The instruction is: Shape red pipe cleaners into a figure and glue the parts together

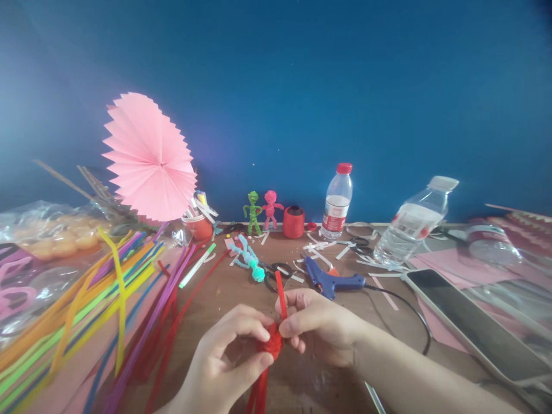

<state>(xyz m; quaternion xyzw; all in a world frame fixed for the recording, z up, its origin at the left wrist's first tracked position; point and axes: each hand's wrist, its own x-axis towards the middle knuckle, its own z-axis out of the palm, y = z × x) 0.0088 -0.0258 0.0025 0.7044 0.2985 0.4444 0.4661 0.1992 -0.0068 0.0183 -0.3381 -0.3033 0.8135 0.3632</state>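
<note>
Between both hands is a red pipe-cleaner piece [272, 343], wound into a small lump, with one red end standing up and red strands hanging down. My left hand [237, 345] pinches the lump from the left with thumb and fingers. From the right, my right hand [308, 322] grips the upright red end near its base between thumb and forefinger. Beyond the hands lies a light-blue pipe-cleaner figure [249, 260]. Behind it, a green figure [252, 213] and a pink figure [271, 208] stand against the wall.
A blue glue gun [332, 280] and black scissors [271, 278] lie beyond the hands. Colourful pipe cleaners [99, 299] cover the left side, near a pink paper fan [150, 158]. Bottles [337, 204], a red roll [294, 222] and a phone [474, 322] are further right.
</note>
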